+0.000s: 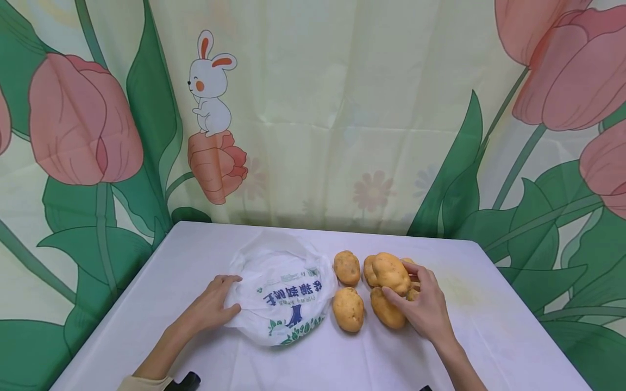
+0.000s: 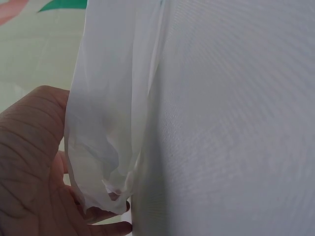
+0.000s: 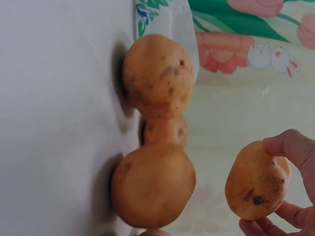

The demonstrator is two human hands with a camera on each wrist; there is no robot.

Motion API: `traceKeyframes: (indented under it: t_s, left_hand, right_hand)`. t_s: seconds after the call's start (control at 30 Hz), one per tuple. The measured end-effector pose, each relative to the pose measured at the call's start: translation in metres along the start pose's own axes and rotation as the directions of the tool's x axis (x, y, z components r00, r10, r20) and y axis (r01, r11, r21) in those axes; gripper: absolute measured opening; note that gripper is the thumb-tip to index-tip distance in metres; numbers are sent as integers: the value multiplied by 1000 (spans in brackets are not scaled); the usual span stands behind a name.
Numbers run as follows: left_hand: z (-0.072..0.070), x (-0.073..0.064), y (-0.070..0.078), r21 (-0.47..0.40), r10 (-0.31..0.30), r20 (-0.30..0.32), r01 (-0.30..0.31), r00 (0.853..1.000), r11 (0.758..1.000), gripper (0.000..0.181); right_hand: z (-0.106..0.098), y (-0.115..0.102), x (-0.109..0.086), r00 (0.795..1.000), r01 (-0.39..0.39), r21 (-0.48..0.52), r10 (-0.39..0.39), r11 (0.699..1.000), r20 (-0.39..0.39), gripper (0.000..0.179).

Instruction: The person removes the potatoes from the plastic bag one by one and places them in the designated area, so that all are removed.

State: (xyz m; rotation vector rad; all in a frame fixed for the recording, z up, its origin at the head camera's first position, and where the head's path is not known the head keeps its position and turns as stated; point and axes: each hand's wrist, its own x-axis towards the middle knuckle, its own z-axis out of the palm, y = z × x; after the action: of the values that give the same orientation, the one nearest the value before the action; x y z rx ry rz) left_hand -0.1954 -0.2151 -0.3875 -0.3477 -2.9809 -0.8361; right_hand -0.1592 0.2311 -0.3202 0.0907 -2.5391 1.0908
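Note:
A white plastic bag (image 1: 288, 304) with blue characters and green leaf prints lies on the table. My left hand (image 1: 212, 304) is at the bag's left edge, thumb and fingers spread apart. In the left wrist view, the thin bag (image 2: 106, 98) covers part of that hand (image 2: 32, 162). With thumb and fingertips, my right hand (image 1: 425, 298) holds a potato (image 1: 391, 273) over the others. The right wrist view shows this potato (image 3: 256, 184) raised off the table, with a dark spot on its skin.
Two potatoes (image 1: 348, 309) lie along the bag's right side. Another potato (image 1: 387, 308) and several partly hidden ones lie under and around my right hand. The white-covered table (image 1: 489, 336) ends at a printed curtain (image 1: 313, 163) behind.

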Motion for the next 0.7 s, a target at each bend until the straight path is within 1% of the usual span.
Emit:
traceKeyframes:
  t_s: [0.17, 0.3, 0.57, 0.7]
  left_hand:
    - [0, -1, 0, -1, 2, -1, -2, 1000, 1000, 59]
    - [0, 0, 0, -4, 8, 1, -8, 1000, 1000, 59]
    - [1, 1, -1, 0, 12, -3, -12, 1000, 1000, 59]
    - [1, 1, -1, 1, 8, -2, -8, 1000, 1000, 59]
  right_hand:
    - [-7, 9, -3, 999, -3, -40, 2, 999, -36, 69]
    - [-14, 17, -5, 998, -22, -74, 17, 997, -66, 70]
    - [-34, 33, -7, 996, -44, -110, 36, 993, -79, 73]
    - [-43, 40, -7, 994, -78, -136, 67, 988, -83, 74]
